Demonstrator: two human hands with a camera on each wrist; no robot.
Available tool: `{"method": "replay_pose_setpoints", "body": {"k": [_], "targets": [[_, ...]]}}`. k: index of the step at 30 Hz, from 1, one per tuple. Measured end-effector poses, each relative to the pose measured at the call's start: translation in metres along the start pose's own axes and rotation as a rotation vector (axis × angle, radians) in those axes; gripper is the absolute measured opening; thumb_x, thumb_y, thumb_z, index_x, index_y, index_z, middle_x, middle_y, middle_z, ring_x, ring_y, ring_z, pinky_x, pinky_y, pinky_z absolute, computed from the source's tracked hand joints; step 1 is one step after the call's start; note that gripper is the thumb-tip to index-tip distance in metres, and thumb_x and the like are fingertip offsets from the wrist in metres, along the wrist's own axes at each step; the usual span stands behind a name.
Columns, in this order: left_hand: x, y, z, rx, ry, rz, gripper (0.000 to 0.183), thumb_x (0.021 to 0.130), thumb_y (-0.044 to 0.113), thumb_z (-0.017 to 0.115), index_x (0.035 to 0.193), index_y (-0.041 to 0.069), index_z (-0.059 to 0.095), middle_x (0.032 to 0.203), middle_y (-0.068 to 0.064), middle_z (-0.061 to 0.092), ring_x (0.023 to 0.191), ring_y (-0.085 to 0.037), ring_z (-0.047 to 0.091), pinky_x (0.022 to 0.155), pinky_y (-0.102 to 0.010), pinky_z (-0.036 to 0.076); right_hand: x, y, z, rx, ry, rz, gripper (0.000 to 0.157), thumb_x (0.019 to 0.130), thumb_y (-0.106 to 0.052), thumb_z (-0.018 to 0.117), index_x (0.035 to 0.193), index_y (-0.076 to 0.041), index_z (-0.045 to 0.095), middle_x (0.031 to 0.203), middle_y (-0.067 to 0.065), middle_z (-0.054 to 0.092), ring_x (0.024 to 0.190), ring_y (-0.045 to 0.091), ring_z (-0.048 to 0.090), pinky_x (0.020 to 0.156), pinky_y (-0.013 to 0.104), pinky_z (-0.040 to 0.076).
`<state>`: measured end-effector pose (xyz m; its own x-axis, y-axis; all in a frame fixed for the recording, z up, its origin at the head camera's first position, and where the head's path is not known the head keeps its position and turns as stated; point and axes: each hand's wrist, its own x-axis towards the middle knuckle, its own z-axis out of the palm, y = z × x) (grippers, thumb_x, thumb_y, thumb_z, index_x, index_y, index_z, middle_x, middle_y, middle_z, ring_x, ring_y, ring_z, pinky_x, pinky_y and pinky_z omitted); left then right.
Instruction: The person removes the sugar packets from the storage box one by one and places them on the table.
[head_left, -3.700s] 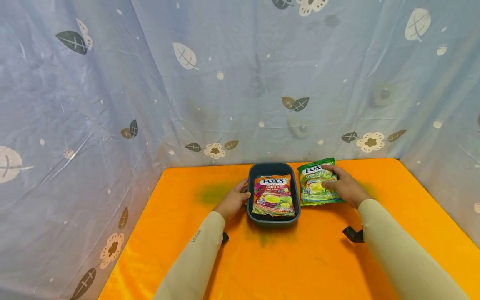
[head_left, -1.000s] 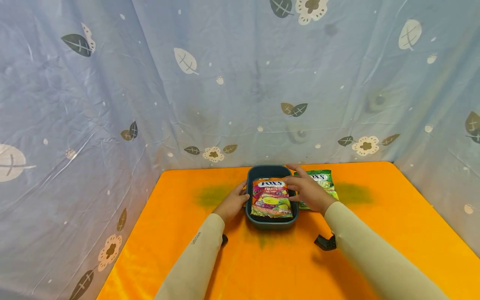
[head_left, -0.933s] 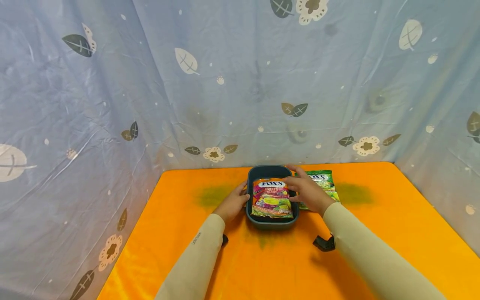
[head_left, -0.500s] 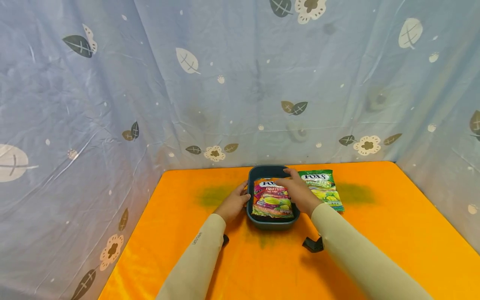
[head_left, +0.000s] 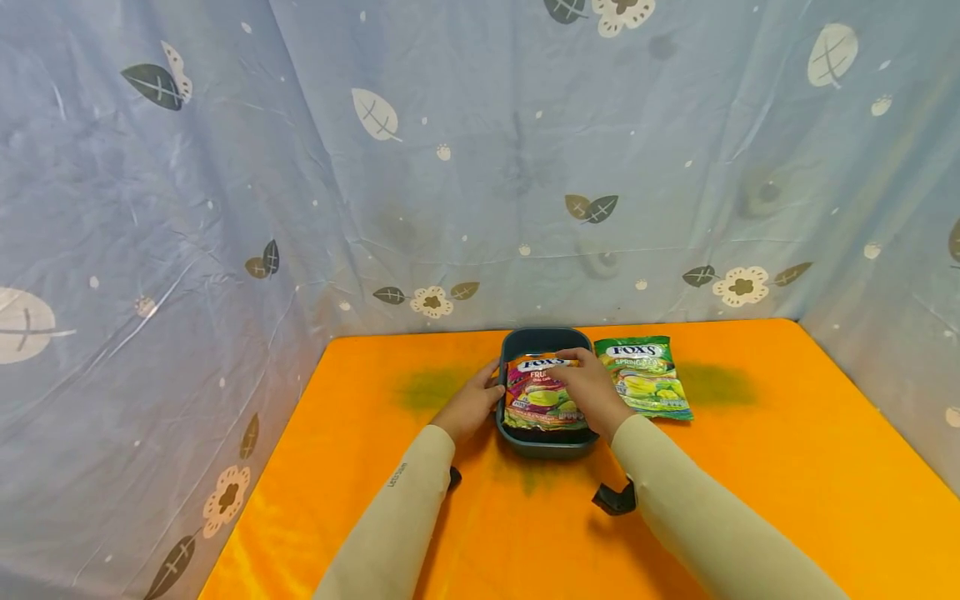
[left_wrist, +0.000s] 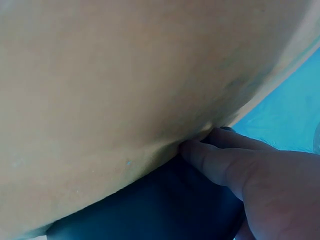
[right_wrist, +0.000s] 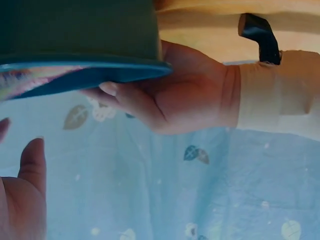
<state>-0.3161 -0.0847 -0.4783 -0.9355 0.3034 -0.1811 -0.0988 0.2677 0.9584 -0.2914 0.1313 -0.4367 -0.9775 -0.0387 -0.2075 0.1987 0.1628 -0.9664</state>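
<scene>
A dark blue-green plastic basin (head_left: pixel 551 451) stands on the orange table, with a FOX'S Fruits candy bag (head_left: pixel 534 412) lying inside it. On the basin's left side my left hand (head_left: pixel 471 406) holds the rim, its thumb over the edge. In the right wrist view that left hand (right_wrist: pixel 187 95) shows thumb at the rim, other fingers mostly hidden by the basin. My right hand (head_left: pixel 592 393) is over the basin's right part, covering some of the Fruits bag. Its thumb (right_wrist: pixel 33 162) stands apart from the bag in the right wrist view, fingers spread.
Beside the basin on the right lies a green FOX'S Spring Tea candy bag (head_left: pixel 649 388). Behind and at both sides hangs a patterned blue-grey curtain (head_left: pixel 480 150). Black wrist mounts (head_left: pixel 615 499) stick out below the sleeves.
My right hand has left the green Spring Tea bag and moved left over the basin and the Fruits bag. The Spring Tea bag is turned slightly. My left hand stays at the basin.
</scene>
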Motion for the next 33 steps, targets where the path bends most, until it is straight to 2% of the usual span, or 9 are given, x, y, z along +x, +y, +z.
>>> {"method": "replay_pose_setpoints", "body": {"k": [4, 11, 16, 19, 25, 33], "targets": [[0.0, 0.0, 0.0, 0.003, 0.001, 0.009, 0.056, 0.102, 0.019, 0.044, 0.154, 0.023, 0.023, 0.144, -0.01, 0.043, 0.125, -0.025, 0.047, 0.103, -0.044, 0.037, 0.004, 0.003, -0.002, 0.023, -0.042, -0.009, 0.051, 0.092, -0.021, 0.063, 0.14, -0.016, 0.046, 0.133, 0.014, 0.041, 0.11, 0.035, 0.049, 0.091, 0.044, 0.047], [0.001, -0.002, 0.0, 0.012, 0.001, 0.004, 0.056, 0.102, 0.02, 0.045, 0.154, 0.025, 0.023, 0.144, -0.008, 0.043, 0.125, -0.023, 0.046, 0.103, -0.043, 0.036, 0.01, 0.011, -0.003, -0.002, -0.16, -0.047, 0.059, 0.091, -0.013, 0.065, 0.144, -0.022, 0.04, 0.132, 0.014, 0.04, 0.104, 0.034, 0.054, 0.082, 0.039, 0.052], [0.001, -0.002, 0.0, -0.046, -0.017, 0.022, 0.055, 0.103, 0.016, 0.043, 0.154, 0.021, 0.023, 0.144, -0.011, 0.042, 0.121, -0.024, 0.05, 0.1, -0.043, 0.04, 0.013, 0.013, -0.003, 0.004, -0.216, -0.059, 0.062, 0.09, -0.009, 0.065, 0.145, -0.021, 0.039, 0.133, 0.015, 0.042, 0.103, 0.034, 0.055, 0.078, 0.04, 0.054], [0.001, -0.002, -0.001, -0.041, -0.018, 0.019, 0.056, 0.103, 0.016, 0.043, 0.154, 0.022, 0.022, 0.143, -0.011, 0.043, 0.119, -0.023, 0.051, 0.1, -0.042, 0.04, 0.013, 0.014, -0.002, -0.002, -0.242, -0.08, 0.062, 0.089, -0.007, 0.065, 0.144, -0.019, 0.039, 0.132, 0.016, 0.042, 0.101, 0.034, 0.055, 0.078, 0.041, 0.053], [0.001, -0.004, -0.001, -0.015, -0.016, 0.005, 0.055, 0.102, 0.019, 0.045, 0.153, 0.024, 0.024, 0.141, -0.01, 0.046, 0.119, -0.023, 0.051, 0.101, -0.043, 0.039, 0.011, 0.018, -0.001, -0.037, -0.21, -0.108, 0.059, 0.089, -0.005, 0.064, 0.141, -0.02, 0.042, 0.129, 0.015, 0.045, 0.1, 0.032, 0.055, 0.077, 0.04, 0.053], [0.001, -0.001, -0.002, -0.007, -0.011, -0.005, 0.056, 0.102, 0.021, 0.045, 0.154, 0.026, 0.023, 0.144, -0.009, 0.042, 0.122, -0.023, 0.049, 0.102, -0.042, 0.039, 0.011, 0.016, -0.001, -0.062, -0.164, -0.148, 0.056, 0.089, -0.006, 0.065, 0.138, -0.027, 0.046, 0.13, 0.009, 0.045, 0.103, 0.032, 0.054, 0.079, 0.039, 0.053]]}}
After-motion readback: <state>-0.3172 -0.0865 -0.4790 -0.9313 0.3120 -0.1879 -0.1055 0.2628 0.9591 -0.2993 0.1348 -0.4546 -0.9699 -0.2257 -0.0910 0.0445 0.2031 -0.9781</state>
